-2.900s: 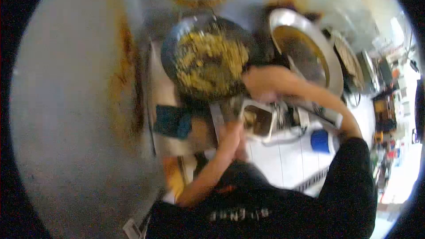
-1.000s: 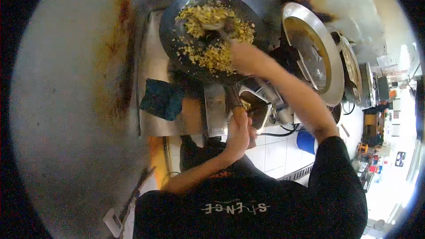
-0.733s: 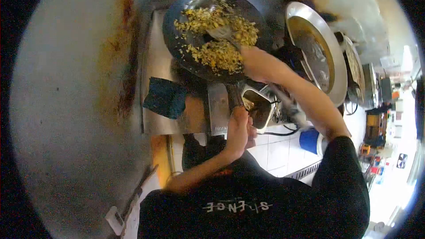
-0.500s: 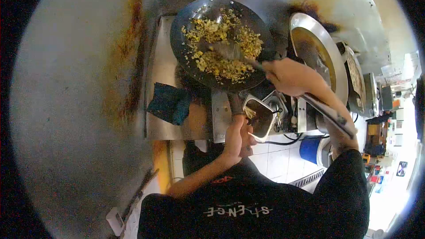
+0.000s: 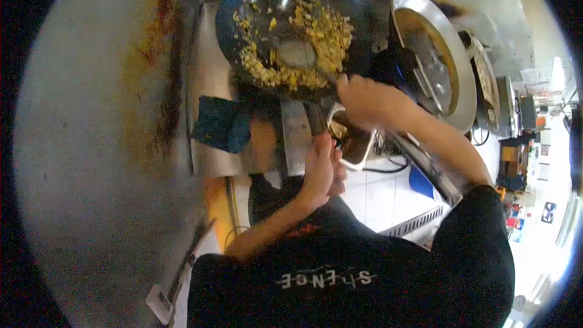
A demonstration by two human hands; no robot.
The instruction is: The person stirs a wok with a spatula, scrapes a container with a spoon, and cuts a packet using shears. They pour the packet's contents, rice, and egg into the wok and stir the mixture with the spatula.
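A dark wok (image 5: 228, 30) sits on the stove, holding fried rice (image 5: 331, 39) with yellow bits like egg. My left hand (image 5: 322, 173) is closed around the wok's handle (image 5: 316, 120), close to my body. Over the wok's right front rim, my right hand (image 5: 367, 102) grips a long-handled metal spatula (image 5: 299, 54). Its blurred head lies on the wok's bottom among the rice, and its long handle runs back under my forearm. Beneath my right hand, a metal container (image 5: 355, 161) with some pale food inside is partly hidden.
A dark teal cloth (image 5: 221, 124) lies on the steel counter (image 5: 209, 73) left of the wok. A large, wide metal pan (image 5: 463, 100) with liquid stands to the right. The stained steel wall (image 5: 91, 146) borders the left side. A blue bin (image 5: 420, 182) is below, on the tiled floor.
My right hand has moved a little left and down with the spatula. Rice has shifted toward the wok's right side, baring its middle. The whole view has shifted, with the wok higher in it.
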